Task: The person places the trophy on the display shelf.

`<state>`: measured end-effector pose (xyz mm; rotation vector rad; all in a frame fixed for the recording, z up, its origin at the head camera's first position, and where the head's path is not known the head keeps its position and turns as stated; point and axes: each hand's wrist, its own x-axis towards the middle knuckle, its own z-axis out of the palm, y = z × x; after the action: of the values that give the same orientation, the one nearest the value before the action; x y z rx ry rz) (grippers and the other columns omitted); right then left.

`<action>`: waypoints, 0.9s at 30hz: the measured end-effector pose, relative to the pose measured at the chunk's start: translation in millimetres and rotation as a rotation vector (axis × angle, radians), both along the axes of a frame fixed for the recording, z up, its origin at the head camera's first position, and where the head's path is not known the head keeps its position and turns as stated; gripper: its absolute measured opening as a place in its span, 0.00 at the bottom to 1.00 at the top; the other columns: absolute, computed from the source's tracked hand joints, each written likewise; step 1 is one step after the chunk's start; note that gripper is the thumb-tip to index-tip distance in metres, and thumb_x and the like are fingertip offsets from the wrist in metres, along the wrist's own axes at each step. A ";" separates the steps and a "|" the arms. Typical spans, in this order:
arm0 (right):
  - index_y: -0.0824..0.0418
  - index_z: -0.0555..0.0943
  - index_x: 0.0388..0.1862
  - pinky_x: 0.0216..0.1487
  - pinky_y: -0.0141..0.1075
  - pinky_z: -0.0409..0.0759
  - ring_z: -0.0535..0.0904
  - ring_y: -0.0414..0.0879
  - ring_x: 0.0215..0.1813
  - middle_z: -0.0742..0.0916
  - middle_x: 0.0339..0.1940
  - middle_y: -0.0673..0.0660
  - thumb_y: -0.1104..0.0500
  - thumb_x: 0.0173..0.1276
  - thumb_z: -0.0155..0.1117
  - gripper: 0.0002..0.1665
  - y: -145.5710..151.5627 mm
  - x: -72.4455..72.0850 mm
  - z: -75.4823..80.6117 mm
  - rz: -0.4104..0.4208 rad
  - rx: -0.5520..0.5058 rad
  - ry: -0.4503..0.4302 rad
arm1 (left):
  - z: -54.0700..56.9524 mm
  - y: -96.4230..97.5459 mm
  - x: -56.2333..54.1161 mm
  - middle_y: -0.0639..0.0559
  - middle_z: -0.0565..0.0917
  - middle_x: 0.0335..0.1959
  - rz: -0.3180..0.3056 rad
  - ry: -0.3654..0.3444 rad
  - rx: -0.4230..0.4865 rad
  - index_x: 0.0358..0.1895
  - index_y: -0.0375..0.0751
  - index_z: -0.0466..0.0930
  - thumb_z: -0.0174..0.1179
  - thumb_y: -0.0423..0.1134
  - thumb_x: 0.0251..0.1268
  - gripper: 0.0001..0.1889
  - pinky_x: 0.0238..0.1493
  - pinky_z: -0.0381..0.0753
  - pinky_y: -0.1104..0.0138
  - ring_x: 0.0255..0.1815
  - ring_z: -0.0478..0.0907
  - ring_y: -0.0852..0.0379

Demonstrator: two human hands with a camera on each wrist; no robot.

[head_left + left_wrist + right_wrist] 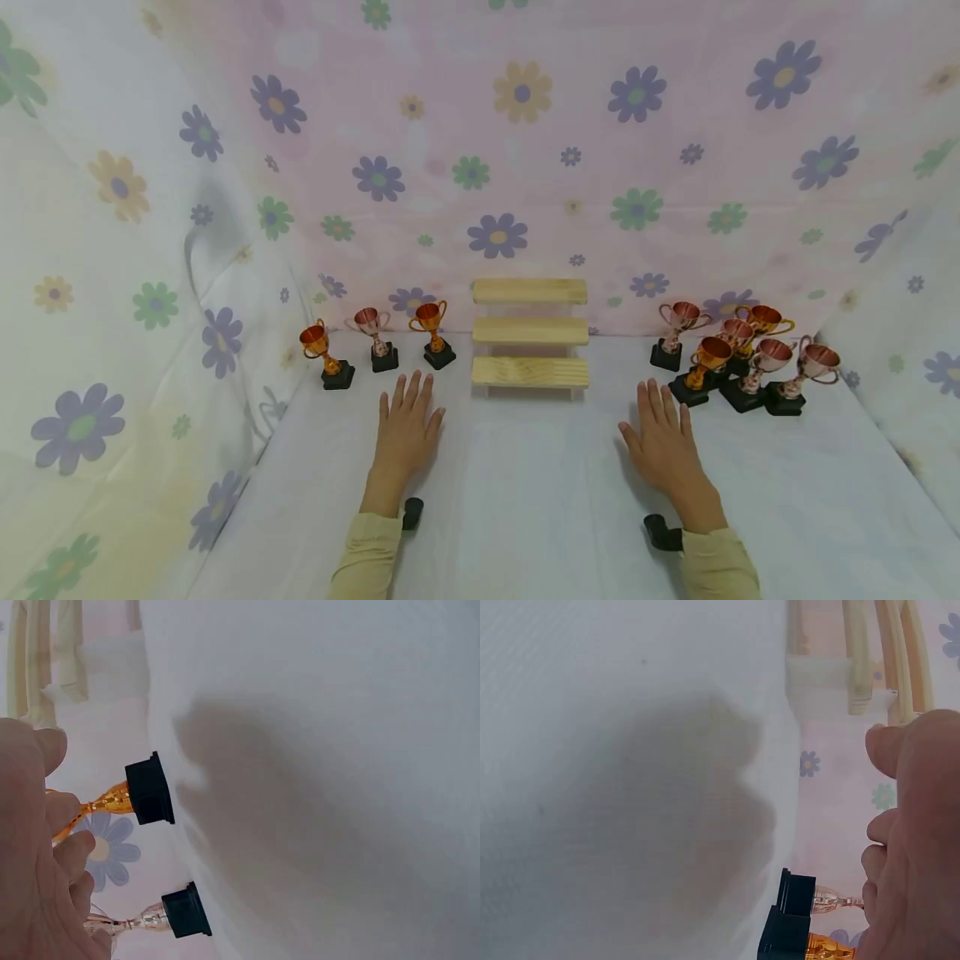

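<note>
My left hand (405, 429) is held palm down with straight fingers and holds nothing. Just beyond its fingertips stand a gold trophy cup (430, 321) and a rose-gold trophy cup (377, 337), with another gold trophy cup (327, 358) farther left. The right hand (663, 442), also flat with fingers extended, holds nothing. A cluster of several gold and rose-gold trophy cups on black bases, among them a gold cup (705, 367), stands just ahead and to its right. Between the two hands, farther back, is a three-step wooden stand (530, 372) with bare steps.
White cloth covers the table (517, 500). A flower-print cloth backdrop (442, 108) rises behind the stand, and cloth walls close in both sides. Trophies in the right cluster stand close together, some overlapping in view. Each wrist wears a black device (662, 533).
</note>
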<state>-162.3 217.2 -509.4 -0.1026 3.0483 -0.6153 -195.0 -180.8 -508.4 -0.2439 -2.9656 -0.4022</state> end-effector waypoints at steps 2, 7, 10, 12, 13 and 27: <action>0.71 0.42 0.82 0.79 0.68 0.32 0.36 0.68 0.83 0.46 0.83 0.71 0.47 0.80 0.53 0.49 1.3 1.1 3.0 0.005 -0.016 -0.009 | 0.1 1.8 -1.4 0.38 0.56 0.81 -0.013 0.001 0.050 0.79 0.38 0.58 0.52 0.49 0.79 0.33 0.79 0.46 0.35 0.82 0.47 0.36; 0.74 0.51 0.80 0.77 0.71 0.41 0.41 0.74 0.81 0.50 0.81 0.76 0.50 0.76 0.59 0.46 11.0 8.7 13.5 -0.005 -0.119 -0.002 | -1.2 11.1 -6.3 0.29 0.66 0.74 -0.042 -0.008 0.342 0.72 0.30 0.69 0.56 0.41 0.75 0.27 0.77 0.56 0.37 0.78 0.57 0.30; 0.75 0.54 0.78 0.74 0.73 0.49 0.47 0.77 0.78 0.54 0.79 0.79 0.55 0.76 0.60 0.43 22.9 12.9 18.4 -0.045 -0.207 0.026 | -0.8 20.9 -9.1 0.29 0.74 0.68 -0.024 -0.033 0.569 0.66 0.27 0.74 0.59 0.37 0.73 0.23 0.73 0.67 0.41 0.72 0.67 0.31; 0.76 0.54 0.78 0.73 0.74 0.53 0.49 0.78 0.77 0.56 0.78 0.80 0.57 0.76 0.58 0.42 31.3 14.1 20.9 -0.096 -0.274 0.042 | 0.1 28.2 -11.7 0.30 0.78 0.63 0.007 -0.067 0.710 0.64 0.26 0.76 0.59 0.35 0.72 0.22 0.68 0.75 0.44 0.67 0.74 0.34; 0.76 0.52 0.78 0.73 0.73 0.54 0.50 0.77 0.77 0.56 0.78 0.80 0.57 0.77 0.57 0.41 35.2 14.1 21.6 -0.126 -0.311 0.043 | -0.1 31.8 -13.6 0.31 0.80 0.61 0.025 -0.083 0.765 0.63 0.26 0.77 0.59 0.35 0.72 0.21 0.65 0.78 0.46 0.64 0.77 0.35; 0.66 0.44 0.83 0.79 0.59 0.59 0.58 0.68 0.78 0.59 0.81 0.71 0.52 0.78 0.59 0.48 57.4 -14.1 13.7 -0.525 -0.700 0.243 | -0.7 63.8 -37.2 0.30 0.81 0.57 0.191 -0.426 1.376 0.65 0.22 0.72 0.56 0.32 0.75 0.21 0.55 0.86 0.67 0.48 0.83 0.56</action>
<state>-176.4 274.6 -495.7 0.6700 2.8955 -1.7888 -232.2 -116.9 -509.2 0.3138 -2.2259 -2.4112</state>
